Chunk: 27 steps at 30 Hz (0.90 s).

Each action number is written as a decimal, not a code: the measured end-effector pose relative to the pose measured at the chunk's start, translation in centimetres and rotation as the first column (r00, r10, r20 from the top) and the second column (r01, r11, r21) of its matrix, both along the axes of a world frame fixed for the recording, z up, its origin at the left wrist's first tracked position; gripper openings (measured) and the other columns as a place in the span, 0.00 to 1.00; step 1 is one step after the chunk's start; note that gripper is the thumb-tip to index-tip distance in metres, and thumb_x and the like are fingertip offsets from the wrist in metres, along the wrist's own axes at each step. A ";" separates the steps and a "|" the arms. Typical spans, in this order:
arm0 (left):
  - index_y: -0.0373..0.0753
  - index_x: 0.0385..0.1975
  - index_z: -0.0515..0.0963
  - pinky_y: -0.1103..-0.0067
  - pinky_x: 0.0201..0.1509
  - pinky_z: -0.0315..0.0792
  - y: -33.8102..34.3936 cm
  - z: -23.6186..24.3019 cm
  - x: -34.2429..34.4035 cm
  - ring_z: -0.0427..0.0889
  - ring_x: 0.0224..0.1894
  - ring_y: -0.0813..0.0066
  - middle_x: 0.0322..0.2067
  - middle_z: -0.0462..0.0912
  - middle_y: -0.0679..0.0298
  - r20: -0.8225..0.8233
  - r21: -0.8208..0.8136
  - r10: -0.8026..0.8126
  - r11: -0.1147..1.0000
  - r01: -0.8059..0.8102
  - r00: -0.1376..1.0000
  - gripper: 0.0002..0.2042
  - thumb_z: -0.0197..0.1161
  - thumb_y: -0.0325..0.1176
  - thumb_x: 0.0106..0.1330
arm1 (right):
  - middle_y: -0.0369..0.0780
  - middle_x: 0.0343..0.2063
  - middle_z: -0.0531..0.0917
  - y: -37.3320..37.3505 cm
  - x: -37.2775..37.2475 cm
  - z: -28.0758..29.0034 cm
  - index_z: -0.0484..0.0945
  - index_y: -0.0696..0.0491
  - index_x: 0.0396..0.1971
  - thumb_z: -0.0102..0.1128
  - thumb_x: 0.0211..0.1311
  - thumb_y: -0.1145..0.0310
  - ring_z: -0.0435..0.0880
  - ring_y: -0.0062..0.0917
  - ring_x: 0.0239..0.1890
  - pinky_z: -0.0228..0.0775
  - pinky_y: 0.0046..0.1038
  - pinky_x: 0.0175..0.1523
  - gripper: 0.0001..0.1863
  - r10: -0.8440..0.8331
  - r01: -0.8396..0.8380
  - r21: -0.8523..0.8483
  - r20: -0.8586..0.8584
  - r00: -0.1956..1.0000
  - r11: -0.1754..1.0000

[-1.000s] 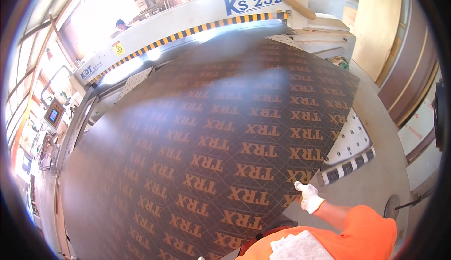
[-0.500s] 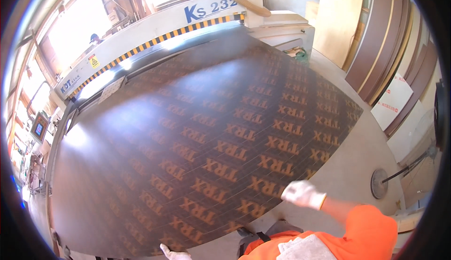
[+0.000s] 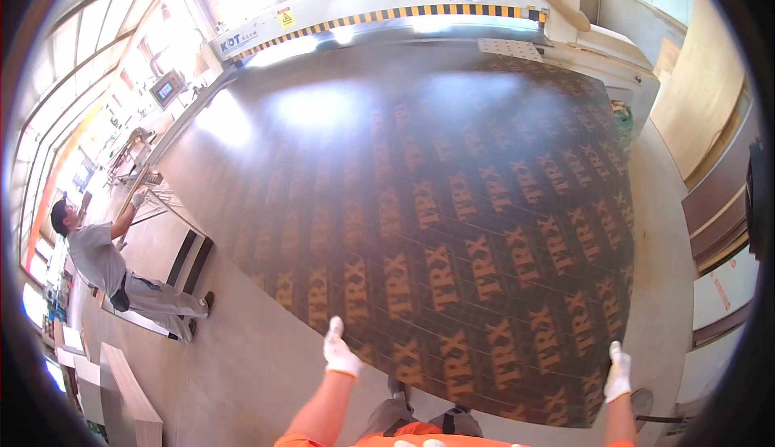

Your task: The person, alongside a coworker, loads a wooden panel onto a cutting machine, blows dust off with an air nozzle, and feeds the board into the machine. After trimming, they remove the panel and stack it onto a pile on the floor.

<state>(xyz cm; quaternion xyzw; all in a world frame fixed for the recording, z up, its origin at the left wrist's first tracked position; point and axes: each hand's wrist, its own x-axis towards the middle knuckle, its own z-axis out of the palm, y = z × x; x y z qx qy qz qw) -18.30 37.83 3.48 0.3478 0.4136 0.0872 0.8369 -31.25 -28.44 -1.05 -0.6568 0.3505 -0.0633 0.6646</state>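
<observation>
A very large dark brown board (image 3: 452, 229) with rows of orange-brown lettering spreads before me, its far side at a panel saw. My left hand (image 3: 341, 352), in a white glove, holds the board's near left edge with the thumb on top; its other fingers are hidden below. At the near right edge, my gloved right hand (image 3: 617, 373) grips the board the same way. The near corner of the board lies between my hands, over my shoes.
The white saw beam (image 3: 371, 13) with a yellow-black stripe spans the back. On the left, a person (image 3: 113, 261) in grey holds the board's left edge. Cut panels (image 3: 129, 390) stand at lower left. Sheets (image 3: 718, 213) lean on the right; grey floor (image 3: 250, 350) surrounds the board.
My right hand, apart from the board before, now grips its right edge. My left hand shows further up the picture. The board looks turned, and the person at left has come into view.
</observation>
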 end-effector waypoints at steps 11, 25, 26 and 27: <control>0.39 0.48 0.85 0.65 0.48 0.84 -3.0 -5.8 -3.3 0.89 0.42 0.65 0.39 0.90 0.64 0.153 0.032 -0.257 0.966 0.255 0.954 0.14 0.78 0.29 0.64 | 0.41 0.45 0.87 16.4 -1.7 0.9 0.81 0.61 0.54 0.67 0.76 0.60 0.87 0.32 0.43 0.82 0.36 0.50 0.19 -0.038 0.021 0.395 0.036 0.999 0.919; 0.29 0.57 0.84 0.66 0.64 0.76 -23.3 -3.8 -11.0 0.84 0.60 0.61 0.57 0.87 0.49 -0.218 0.370 -0.107 0.911 0.184 0.970 0.31 0.84 0.41 0.57 | 0.38 0.40 0.89 4.9 -0.8 -0.8 0.84 0.52 0.45 0.65 0.76 0.66 0.90 0.36 0.42 0.84 0.42 0.50 0.07 0.311 -0.171 0.805 -0.018 0.950 0.568; 0.28 0.56 0.85 0.67 0.64 0.76 -23.1 -3.1 -10.7 0.83 0.59 0.62 0.56 0.88 0.50 -0.234 0.355 -0.098 0.918 0.179 0.967 0.30 0.84 0.41 0.57 | 0.37 0.42 0.89 2.0 0.8 -0.2 0.84 0.51 0.46 0.65 0.76 0.63 0.89 0.34 0.45 0.82 0.42 0.53 0.08 0.272 -0.165 0.790 -0.003 0.962 0.590; 0.28 0.54 0.85 0.67 0.64 0.75 -22.9 -2.1 -10.3 0.83 0.59 0.63 0.55 0.88 0.51 -0.282 0.342 -0.092 0.920 0.190 0.955 0.29 0.85 0.41 0.57 | 0.35 0.44 0.89 -1.1 2.8 0.4 0.84 0.49 0.46 0.64 0.77 0.61 0.88 0.32 0.49 0.80 0.41 0.55 0.09 0.241 -0.171 0.766 0.021 0.970 0.620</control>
